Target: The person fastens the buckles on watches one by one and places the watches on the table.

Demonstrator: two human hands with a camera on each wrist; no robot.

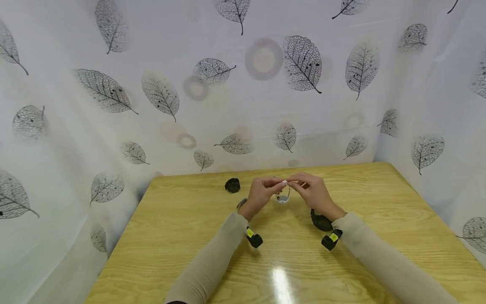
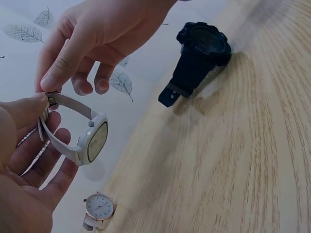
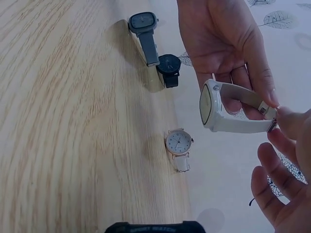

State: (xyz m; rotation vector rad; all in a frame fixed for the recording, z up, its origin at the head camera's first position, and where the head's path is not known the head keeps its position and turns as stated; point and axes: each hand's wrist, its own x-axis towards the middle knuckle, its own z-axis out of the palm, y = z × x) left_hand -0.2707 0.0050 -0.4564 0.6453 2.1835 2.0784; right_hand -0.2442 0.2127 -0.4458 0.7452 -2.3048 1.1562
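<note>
A white wristwatch hangs between my two hands, its strap bent into a loop with the round case away from the fingers. My left hand pinches the strap by the buckle with thumb and fingers. From the other side, my right hand pinches the strap ends at the same spot, fingertips close to the left ones. In the right wrist view the white strap runs from the case to the fingertips. Whether the buckle is fastened cannot be told, as the fingers partly cover it.
On the wooden table lie a black watch and a grey square-cased watch by my left arm. A chunky black sports watch lies near my right wrist. Farther back is a white-dialled watch. A leaf-print curtain hangs behind.
</note>
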